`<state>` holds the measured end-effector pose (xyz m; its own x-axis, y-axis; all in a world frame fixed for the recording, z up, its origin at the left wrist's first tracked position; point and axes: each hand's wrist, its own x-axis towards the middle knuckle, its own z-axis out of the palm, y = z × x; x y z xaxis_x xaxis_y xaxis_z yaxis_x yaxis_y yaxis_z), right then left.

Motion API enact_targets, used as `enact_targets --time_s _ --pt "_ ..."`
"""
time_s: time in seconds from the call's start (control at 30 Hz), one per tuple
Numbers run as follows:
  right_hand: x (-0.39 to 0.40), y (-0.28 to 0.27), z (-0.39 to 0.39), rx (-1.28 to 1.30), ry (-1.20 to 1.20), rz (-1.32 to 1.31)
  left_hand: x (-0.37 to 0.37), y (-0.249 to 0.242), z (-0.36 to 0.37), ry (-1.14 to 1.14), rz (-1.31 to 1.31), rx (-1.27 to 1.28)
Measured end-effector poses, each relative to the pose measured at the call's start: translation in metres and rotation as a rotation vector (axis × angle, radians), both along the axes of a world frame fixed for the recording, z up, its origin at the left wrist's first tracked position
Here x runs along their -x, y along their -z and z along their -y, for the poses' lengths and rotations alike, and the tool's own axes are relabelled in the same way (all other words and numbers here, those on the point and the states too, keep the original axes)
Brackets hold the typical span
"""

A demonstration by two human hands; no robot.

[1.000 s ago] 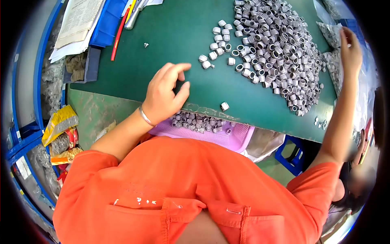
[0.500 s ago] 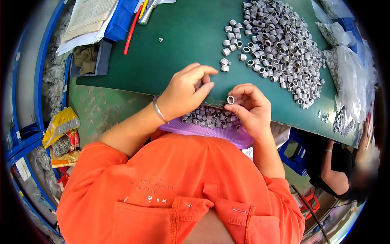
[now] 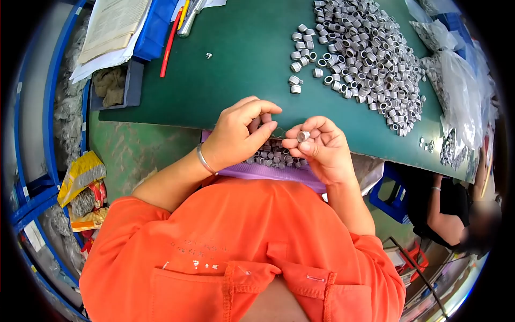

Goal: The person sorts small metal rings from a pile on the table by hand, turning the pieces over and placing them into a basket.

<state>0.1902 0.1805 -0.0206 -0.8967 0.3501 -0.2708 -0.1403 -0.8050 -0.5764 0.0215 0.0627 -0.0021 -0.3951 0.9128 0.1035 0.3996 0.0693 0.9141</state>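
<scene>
My right hand [image 3: 326, 153] pinches a small grey metal ring [image 3: 303, 136] between thumb and fingers, just off the table's front edge. Facing it, my left hand [image 3: 238, 131] has its fingers curled in; whatever they hold, if anything, is hidden. A faint thin wire-like loop [image 3: 279, 132] shows near the left thumb. Below both hands, a purple plastic basket [image 3: 252, 170] contains many similar grey rings [image 3: 276, 155], partly covered by the hands. A large heap of metal rings [image 3: 370, 59] lies on the green table [image 3: 241, 59], with several loose ones at its left side.
Red pencil [image 3: 170, 45], papers [image 3: 110, 32] and a blue bin [image 3: 155, 27] are at the back left, beside a grey box [image 3: 134, 86] with cloth. Plastic bags of parts [image 3: 456, 91] line the right edge. Another person's arm [image 3: 442, 214] is at the right, near a blue stool [image 3: 389, 196].
The ring in my right hand has turned, its opening now tilted, and the fingers have shifted around it. My left hand has moved slightly down and left. The view has shifted a little.
</scene>
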Motion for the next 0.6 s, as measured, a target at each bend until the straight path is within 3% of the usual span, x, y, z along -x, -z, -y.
enact_targets --time_s 0.23,0.3,0.33,0.37,0.47,0.5,0.57,0.6 --pt "-0.004 -0.014 0.006 0.041 -0.078 0.027 0.005 0.001 0.003 -0.022 -0.009 0.023" --pt "-0.003 -0.017 0.006 -0.843 -0.189 0.081 0.012 0.0 0.0 -0.04 -0.028 0.014" --pt "0.002 -0.021 0.001 -1.211 -0.133 0.062 0.015 0.001 -0.001 -0.059 -0.051 0.0" --pt "0.006 -0.02 -0.002 -1.217 -0.133 0.052 0.017 0.003 -0.002 -0.079 -0.073 -0.014" --pt "0.026 -0.011 -0.022 -1.649 0.2 0.203 0.022 0.005 -0.023 -0.06 -0.188 -0.067" --pt "0.037 -0.008 -0.022 -1.665 0.315 0.328 0.022 0.005 -0.032 -0.032 -0.256 -0.117" --pt "0.053 -0.002 -0.029 -1.776 0.326 0.356 0.02 0.019 -0.052 -0.015 -0.435 -0.239" --pt "0.055 0.004 -0.031 -1.714 0.285 0.392 0.019 0.022 -0.053 0.008 -0.453 -0.215"
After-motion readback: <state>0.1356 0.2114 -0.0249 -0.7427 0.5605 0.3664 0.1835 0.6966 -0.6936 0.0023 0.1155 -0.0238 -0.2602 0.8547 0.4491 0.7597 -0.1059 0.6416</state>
